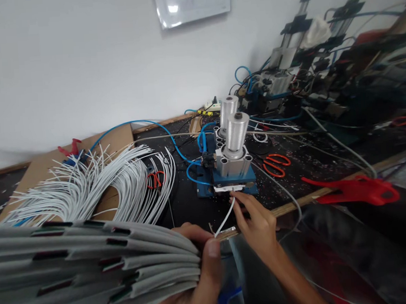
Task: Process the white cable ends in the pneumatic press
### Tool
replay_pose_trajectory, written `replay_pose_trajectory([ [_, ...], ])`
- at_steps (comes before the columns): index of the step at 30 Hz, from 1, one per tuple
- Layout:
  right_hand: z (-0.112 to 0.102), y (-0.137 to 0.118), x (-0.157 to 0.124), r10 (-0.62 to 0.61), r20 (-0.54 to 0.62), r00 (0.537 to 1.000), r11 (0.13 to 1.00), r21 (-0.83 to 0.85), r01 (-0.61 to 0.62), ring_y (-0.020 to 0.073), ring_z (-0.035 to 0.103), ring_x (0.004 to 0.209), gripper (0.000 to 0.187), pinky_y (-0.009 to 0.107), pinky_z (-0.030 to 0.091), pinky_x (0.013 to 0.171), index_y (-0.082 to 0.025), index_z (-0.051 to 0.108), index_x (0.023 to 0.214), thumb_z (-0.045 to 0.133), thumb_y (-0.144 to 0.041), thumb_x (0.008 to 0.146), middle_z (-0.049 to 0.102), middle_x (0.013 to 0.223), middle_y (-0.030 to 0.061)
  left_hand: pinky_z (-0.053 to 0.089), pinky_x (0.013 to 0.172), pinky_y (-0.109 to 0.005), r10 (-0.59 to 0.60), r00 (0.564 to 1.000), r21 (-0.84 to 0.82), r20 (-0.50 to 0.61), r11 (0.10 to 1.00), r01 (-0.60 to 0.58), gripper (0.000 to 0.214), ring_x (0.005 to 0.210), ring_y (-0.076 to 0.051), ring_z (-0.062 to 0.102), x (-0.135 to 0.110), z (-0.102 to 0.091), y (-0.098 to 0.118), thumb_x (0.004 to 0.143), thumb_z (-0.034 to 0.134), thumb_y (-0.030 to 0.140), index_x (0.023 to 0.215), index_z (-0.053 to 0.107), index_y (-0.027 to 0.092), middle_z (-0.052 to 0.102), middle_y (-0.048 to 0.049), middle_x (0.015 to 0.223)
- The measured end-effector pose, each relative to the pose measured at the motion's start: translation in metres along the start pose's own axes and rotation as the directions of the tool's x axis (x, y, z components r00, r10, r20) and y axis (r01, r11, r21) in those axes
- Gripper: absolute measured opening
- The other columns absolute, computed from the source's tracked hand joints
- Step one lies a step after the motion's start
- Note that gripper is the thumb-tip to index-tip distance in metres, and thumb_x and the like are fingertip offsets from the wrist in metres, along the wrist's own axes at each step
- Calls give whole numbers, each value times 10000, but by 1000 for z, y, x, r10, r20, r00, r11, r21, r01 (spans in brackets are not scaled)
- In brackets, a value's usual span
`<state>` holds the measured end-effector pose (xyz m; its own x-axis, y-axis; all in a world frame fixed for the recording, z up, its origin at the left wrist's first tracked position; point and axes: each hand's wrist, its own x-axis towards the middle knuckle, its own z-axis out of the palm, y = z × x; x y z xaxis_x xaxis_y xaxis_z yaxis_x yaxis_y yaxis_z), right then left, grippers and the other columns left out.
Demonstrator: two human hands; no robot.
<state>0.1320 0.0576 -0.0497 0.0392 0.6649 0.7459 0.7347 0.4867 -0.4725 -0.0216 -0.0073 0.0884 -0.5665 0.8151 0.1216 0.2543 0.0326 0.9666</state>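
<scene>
Pinching a white cable (226,221) with our right hand (259,220), left hand (208,272) clasping a bundle (161,254), we judge the cable light, pliant, best held near its tip.

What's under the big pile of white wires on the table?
Brown cardboard pokes out from under the wires and shows through a gap; the dark table is under their right end. The rest is covered, so I can't tell what's there.

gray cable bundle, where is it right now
The gray cable bundle fills the lower left of the head view, held by the left hand, nearer the camera than the white cables on the cardboard.
</scene>
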Motion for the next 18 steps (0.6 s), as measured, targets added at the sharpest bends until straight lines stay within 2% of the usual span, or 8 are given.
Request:
replay_pose_trajectory([
  [3,1,1,0,13,-3,1000,1000,5,-13,231,835,951,302,354,710,876,-225,711,1280,593,-98,1034,850,1082,91,388,413,-322,-106,994,-44,6,993,107,232,396,-190,463,-1,2,6,616,843,529,664,713,344,547,84,437],
  [6,2,1,0,22,-9,1000,1000,2,-22,229,833,956,283,348,709,869,-218,708,1269,597,-102,1036,847,1087,98,332,435,-332,-137,991,-66,15,988,137,177,411,-185,430,-2,4,13,616,815,492,630,705,355,534,87,446],
  [9,3,1,1,27,-15,1000,1000,-7,-27,233,834,956,268,348,710,853,-215,704,1264,599,-111,1040,845,1081,100,385,494,-351,-127,992,-64,0,990,127,155,422,-187,424,-4,7,17,639,806,479,625,710,359,530,91,452],
  [11,3,0,1,28,-14,1000,1000,-12,-28,235,836,946,270,347,710,838,-223,705,1267,597,-119,1043,846,1079,94,450,571,-368,-92,996,-73,10,993,92,158,465,-209,489,-4,8,18,660,796,474,605,704,358,523,86,463],
  [14,3,-1,2,29,-14,999,999,-16,-29,235,839,930,284,334,707,827,-234,707,1275,589,-119,1044,846,1075,85,470,620,-383,-42,999,-66,30,997,44,156,537,-249,579,-4,8,18,697,763,457,591,699,364,499,78,476],
  [18,3,-1,2,28,-14,1000,999,-18,-28,237,840,922,297,339,709,822,-234,704,1290,596,-121,1038,848,1078,84,472,624,-390,-17,999,-68,44,998,20,158,476,-222,472,-3,8,13,711,770,446,593,701,368,507,83,487],
])
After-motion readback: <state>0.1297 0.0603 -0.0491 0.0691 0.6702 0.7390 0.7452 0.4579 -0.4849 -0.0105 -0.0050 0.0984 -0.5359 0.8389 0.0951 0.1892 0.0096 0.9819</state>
